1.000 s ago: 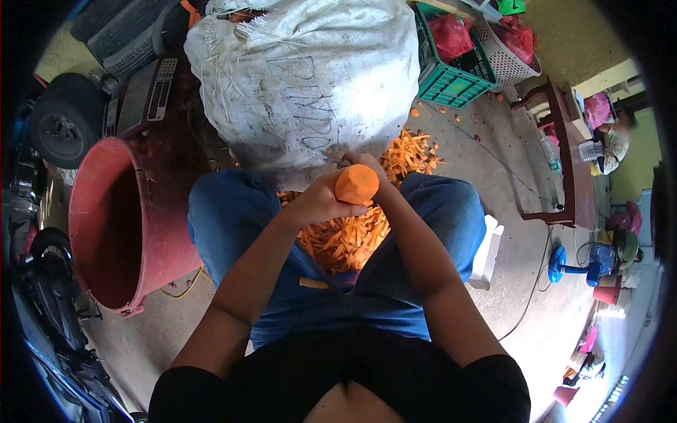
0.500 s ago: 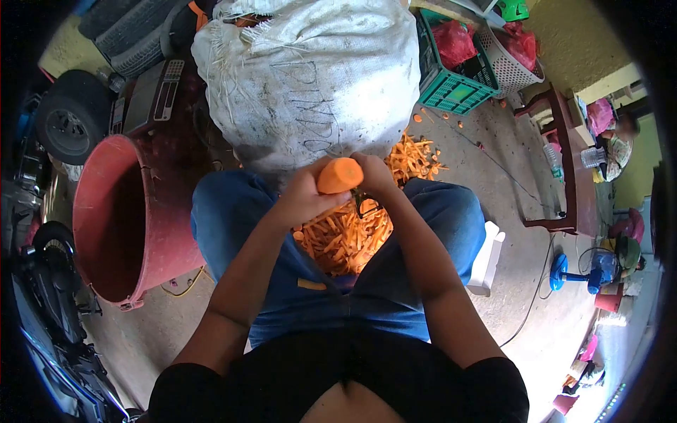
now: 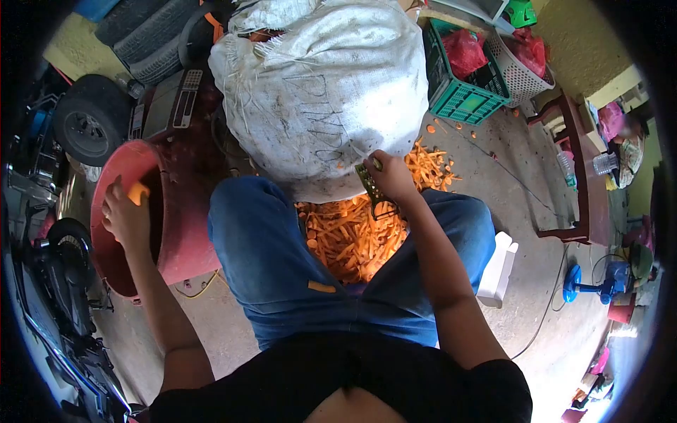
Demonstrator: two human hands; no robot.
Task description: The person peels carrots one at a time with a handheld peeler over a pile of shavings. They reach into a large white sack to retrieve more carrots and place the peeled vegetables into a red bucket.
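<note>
At the mouth of the red barrel (image 3: 190, 225) on the left, my left hand (image 3: 127, 215) has its fingers round an orange carrot (image 3: 139, 192), partly hidden by the hand. My right hand (image 3: 391, 178) grips a green peeler (image 3: 369, 182) in front of the large white sack (image 3: 317, 106). Below the peeler, between my knees, lies a heap of orange carrot peelings (image 3: 356, 240). One strip of peel (image 3: 321, 287) rests on my jeans. More peelings (image 3: 431, 168) are scattered by the right side of the sack.
A green crate (image 3: 469, 106) and a white basket (image 3: 518, 74) holding red bags stand at the upper right. Beyond are a wooden furniture frame (image 3: 582, 169), a blue fan (image 3: 572, 283) and another person (image 3: 630, 155). A motorcycle (image 3: 63, 282) and a wheel (image 3: 90, 130) are at the left.
My left hand has moved from the middle over to the red barrel with the carrot. My right hand now stands apart, with the peeler in plain view. The whole view has shifted slightly.
</note>
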